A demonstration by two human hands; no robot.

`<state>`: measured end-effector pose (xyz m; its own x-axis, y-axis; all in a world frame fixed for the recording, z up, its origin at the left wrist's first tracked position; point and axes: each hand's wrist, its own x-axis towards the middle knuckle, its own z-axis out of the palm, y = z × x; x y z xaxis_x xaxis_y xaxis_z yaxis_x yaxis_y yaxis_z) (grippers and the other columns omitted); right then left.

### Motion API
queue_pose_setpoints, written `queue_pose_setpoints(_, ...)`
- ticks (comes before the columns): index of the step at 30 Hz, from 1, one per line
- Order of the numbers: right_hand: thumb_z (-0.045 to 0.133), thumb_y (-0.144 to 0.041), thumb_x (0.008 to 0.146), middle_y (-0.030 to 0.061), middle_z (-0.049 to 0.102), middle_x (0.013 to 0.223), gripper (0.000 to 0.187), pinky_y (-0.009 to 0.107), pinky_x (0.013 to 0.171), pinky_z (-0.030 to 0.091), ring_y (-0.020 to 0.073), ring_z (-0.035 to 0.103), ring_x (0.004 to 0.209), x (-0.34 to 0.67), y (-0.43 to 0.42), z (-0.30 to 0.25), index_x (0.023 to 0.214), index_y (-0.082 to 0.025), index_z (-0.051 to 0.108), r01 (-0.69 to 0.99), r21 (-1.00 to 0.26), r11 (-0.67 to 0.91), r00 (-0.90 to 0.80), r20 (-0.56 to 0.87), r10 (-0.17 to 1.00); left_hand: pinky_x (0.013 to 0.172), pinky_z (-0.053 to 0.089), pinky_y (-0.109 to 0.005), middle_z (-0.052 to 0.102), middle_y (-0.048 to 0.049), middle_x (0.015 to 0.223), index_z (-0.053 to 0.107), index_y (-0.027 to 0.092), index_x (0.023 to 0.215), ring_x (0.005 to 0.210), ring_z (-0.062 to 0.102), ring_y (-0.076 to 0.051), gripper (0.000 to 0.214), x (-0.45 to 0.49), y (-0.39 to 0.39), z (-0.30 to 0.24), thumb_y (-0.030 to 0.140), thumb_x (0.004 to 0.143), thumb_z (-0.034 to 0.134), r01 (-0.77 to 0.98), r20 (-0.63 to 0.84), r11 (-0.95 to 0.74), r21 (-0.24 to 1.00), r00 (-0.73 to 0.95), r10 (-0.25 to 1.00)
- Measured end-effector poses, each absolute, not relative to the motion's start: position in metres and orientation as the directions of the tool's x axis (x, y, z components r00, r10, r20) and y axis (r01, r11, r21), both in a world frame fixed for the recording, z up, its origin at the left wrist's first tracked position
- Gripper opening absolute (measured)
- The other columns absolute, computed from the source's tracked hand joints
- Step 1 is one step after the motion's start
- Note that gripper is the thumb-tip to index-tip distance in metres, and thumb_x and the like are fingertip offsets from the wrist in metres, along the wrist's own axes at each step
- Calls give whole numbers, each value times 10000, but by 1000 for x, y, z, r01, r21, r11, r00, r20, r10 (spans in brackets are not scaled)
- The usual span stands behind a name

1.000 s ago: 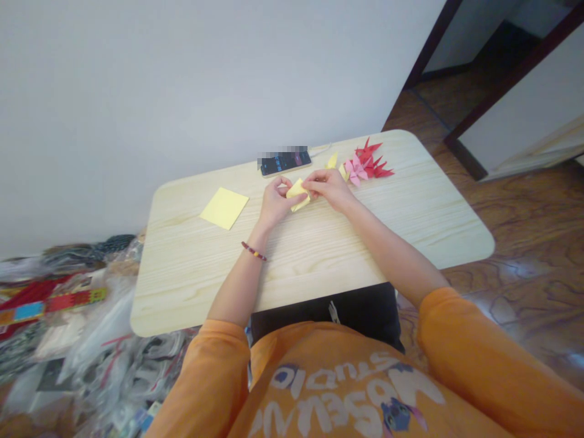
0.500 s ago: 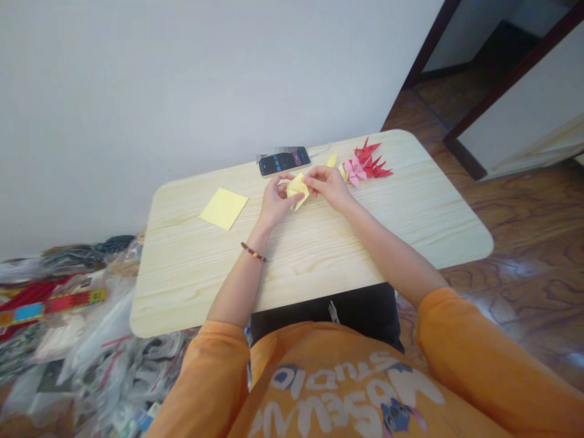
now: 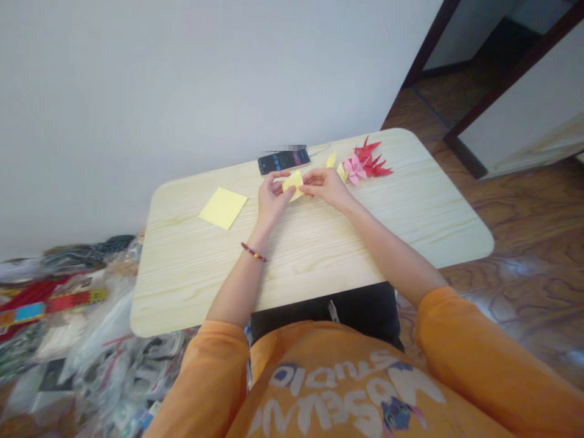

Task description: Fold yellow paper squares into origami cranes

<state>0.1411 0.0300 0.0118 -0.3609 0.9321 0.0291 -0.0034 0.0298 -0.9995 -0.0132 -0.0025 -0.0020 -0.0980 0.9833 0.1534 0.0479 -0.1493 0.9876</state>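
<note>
Between my two hands is a partly folded piece of yellow origami paper [image 3: 293, 182], held just over the table. My left hand [image 3: 272, 198] grips its left side, thumb on the near face and fingers behind. At its right edge, my right hand [image 3: 327, 185] pinches the paper between thumb and fingertips. Some creases and the paper's back are hidden by my fingers. A square stack of yellow paper [image 3: 223, 208] lies flat to the left. Just beyond my right hand are yellow folded pieces [image 3: 331, 160], a pink paper flower [image 3: 355, 168] and red paper flowers [image 3: 367, 149].
A phone [image 3: 283, 161] with its screen lit lies at the table's back edge, a white cable beside it. The pale wooden table [image 3: 191, 280] meets the wall. Plastic bags and mixed goods [image 3: 114, 340] are piled on the floor at left.
The yellow paper has turned and shifted slightly left in my hands. My right fingers have moved from its top corner down to its right edge. Everything else on the table stays put.
</note>
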Motion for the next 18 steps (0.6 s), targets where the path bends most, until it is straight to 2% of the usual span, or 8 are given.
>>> queue_pose_setpoints(10, 759, -230, 620, 21, 626, 658, 169, 254, 533, 492, 124, 571, 597, 144, 33, 8, 724, -161, 645, 105, -987, 122, -333, 81, 940, 612, 516, -233, 692, -15, 727, 619, 162, 852, 664, 664, -142, 292, -20, 0, 2, 103, 578, 705, 193, 152, -138, 971, -58, 987)
queue_pose_setpoints(18, 728, -174, 616, 17, 634, 649, 131, 237, 520, 480, 110, 563, 582, 144, 32, 10, 723, -149, 657, 102, -987, 127, -317, 89, 944, 626, 517, -231, 709, -33, 761, 655, 146, 784, 688, 671, -146, 155, -20, -2, 4, 141, 632, 686, 245, 132, -124, 962, -18, 991)
